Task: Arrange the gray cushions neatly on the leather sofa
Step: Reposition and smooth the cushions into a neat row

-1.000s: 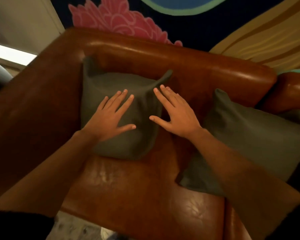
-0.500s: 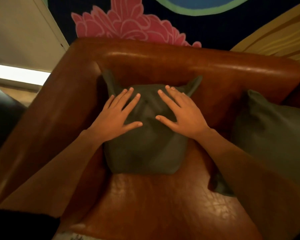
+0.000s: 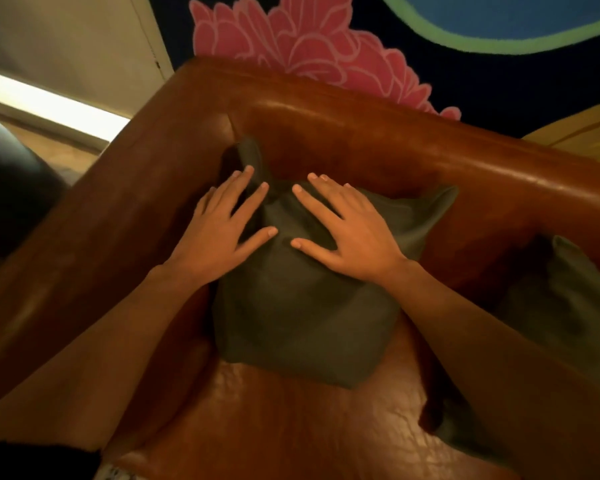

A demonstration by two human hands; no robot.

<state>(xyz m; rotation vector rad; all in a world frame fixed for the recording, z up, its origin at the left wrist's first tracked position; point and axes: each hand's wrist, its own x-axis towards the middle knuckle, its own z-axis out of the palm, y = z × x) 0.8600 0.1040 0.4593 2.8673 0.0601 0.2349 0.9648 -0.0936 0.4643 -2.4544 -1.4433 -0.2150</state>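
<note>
In the corner of the brown leather sofa [image 3: 118, 220], the left hand [image 3: 219, 237] presses flat, grip apart, on the soft gray fabric cushion [image 3: 302, 323]. The right hand [image 3: 350, 237] does likewise, probably to seat it squarely. A second gray cushion [image 3: 561, 306] lies at right.

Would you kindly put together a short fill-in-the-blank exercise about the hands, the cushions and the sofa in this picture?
1. The left hand and the right hand both lie flat on the same gray ____.
2. That cushion sits in the corner of a sofa upholstered in brown ____.
3. A second cushion lies on the person's ____ side.
4. The painted flower behind the sofa is coloured ____.

Missing words: cushion, leather, right, pink.
</note>
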